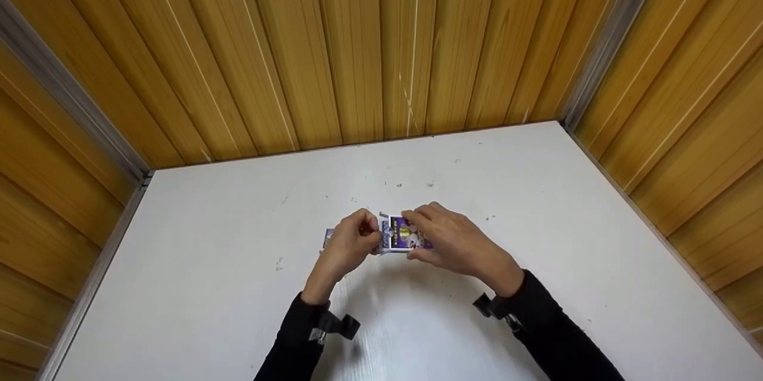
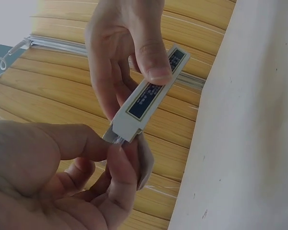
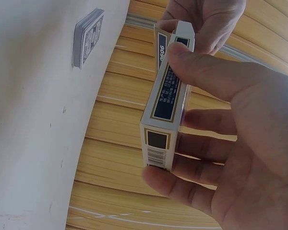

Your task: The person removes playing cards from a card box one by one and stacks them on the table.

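A playing-card box [image 1: 400, 238], purple-faced with white edges and dark label panels, is held just over the table's middle. My right hand [image 1: 459, 244] grips it, thumb along the narrow labelled side [image 3: 165, 103] and fingers on the opposite side. At the box's other end, my left hand [image 1: 349, 245] pinches the end flap between thumb and fingertips. That end [image 2: 119, 139] stands partly open in the left wrist view, with the fingers hiding much of it. A stack of playing cards [image 3: 89, 38] with patterned backs lies on the table, mostly behind my left hand in the head view.
The white table [image 1: 226, 285] carries scattered dark specks and a small scrap [image 1: 383, 214] just beyond the hands. Wood-patterned panels [image 1: 351, 47] wall off its back and sides, with grey metal posts in the corners.
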{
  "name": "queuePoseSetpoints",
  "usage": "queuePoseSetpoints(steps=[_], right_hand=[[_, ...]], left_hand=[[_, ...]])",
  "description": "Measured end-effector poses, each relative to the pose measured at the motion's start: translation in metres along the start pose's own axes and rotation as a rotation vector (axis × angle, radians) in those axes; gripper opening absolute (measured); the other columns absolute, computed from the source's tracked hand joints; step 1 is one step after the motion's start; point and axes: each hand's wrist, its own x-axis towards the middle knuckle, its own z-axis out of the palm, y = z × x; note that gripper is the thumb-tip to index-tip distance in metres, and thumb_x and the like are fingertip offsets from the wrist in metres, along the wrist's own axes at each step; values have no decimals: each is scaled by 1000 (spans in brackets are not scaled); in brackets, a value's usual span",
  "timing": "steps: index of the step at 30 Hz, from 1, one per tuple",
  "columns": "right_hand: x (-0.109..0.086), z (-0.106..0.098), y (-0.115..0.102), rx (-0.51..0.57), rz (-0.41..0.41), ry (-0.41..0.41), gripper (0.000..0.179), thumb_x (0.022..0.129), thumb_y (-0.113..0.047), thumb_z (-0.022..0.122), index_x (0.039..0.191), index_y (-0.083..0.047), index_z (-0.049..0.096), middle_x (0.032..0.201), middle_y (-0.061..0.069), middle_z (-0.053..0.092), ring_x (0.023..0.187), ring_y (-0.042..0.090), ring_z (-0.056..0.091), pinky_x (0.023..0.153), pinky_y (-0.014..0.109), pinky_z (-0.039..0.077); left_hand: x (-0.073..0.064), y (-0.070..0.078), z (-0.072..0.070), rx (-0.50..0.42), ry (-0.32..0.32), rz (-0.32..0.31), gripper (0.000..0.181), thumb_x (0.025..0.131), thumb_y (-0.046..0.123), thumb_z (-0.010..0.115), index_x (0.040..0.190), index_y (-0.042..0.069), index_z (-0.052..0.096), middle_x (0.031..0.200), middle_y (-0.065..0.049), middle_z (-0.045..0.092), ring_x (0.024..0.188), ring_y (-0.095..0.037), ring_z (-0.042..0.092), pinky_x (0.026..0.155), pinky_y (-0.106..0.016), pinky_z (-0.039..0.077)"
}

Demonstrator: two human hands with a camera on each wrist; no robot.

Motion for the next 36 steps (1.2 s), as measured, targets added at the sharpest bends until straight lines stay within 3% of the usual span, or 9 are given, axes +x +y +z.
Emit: queuePoseSetpoints(steps=[5,12,18,25,31,36], right_hand=[[0,0,4,14,22,-4,69,88,-37,83,142,-3,56,125,13,65,112,24,62,85,37,57],[-1,-2,3,2,18,-15,70,88,-39,83,142,-4,55,125,13,65,111,23,61,84,38,56],[-1,-1,3,-2,11,-6,70,88,-39,83,142,-4,55,125,13,65,110,23,61,83,37,56],[0,1,4,-15,2,-14,70,87,-38,84,141,-4,56,125,11,65,109,22,60,82,36,55],[0,1,4,-16,14,-22,70,88,-39,83,142,-4,56,125,12,65,109,22,60,83,36,56],[0,1,3,-20,24,-25,72,88,-41,83,142,-3,56,125,13,65,110,23,61,84,37,56]], left_hand=[[-1,1,-4,187,18,67,16,88,-4,60,99,7,65,99,-7,62,71,-12,54,60,-26,45],[-2,1,-17,290,-132,192,29,91,-5,61,115,3,76,130,-9,59,84,-14,61,70,-28,51],[-6,2,-20,424,-178,285,30,90,13,81,119,8,73,131,-5,54,100,-16,63,82,-31,55],[-7,0,-16,572,-147,346,42,83,18,89,118,11,68,126,-4,54,107,-19,62,85,-33,56],[-6,-2,-15,601,-148,362,39,86,16,86,120,12,68,134,-3,54,103,-16,63,83,-31,56],[-5,-3,-15,591,-154,378,42,87,12,84,125,9,68,143,-5,55,107,-17,66,88,-33,56]])
